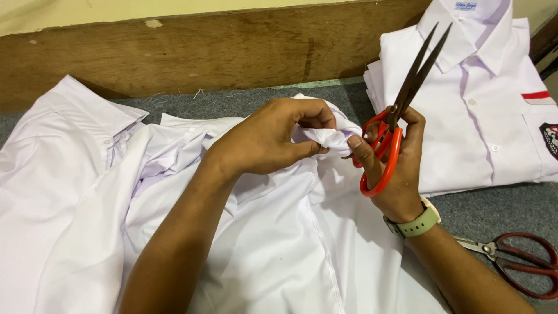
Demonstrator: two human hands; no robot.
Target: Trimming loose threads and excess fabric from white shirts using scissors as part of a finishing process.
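The person leans over a white shirt (279,244) spread loosely across the grey-covered bench (494,209). The left hand (273,136) is clenched on a bunched fold of that shirt's fabric, pinching it up off the surface. Just beside it, touching the same bunch with a thumb, the right hand (395,163) grips a pair of red-handled scissors (401,110), fingers through the loops, blades nearly shut and pointing up and away. A pale green watch (417,224) sits on that wrist. Behind the scissors lies a neatly folded white shirt (476,104) with a red stripe on the pocket. A second pair of scissors (517,261), dark red, rests near the right forearm.
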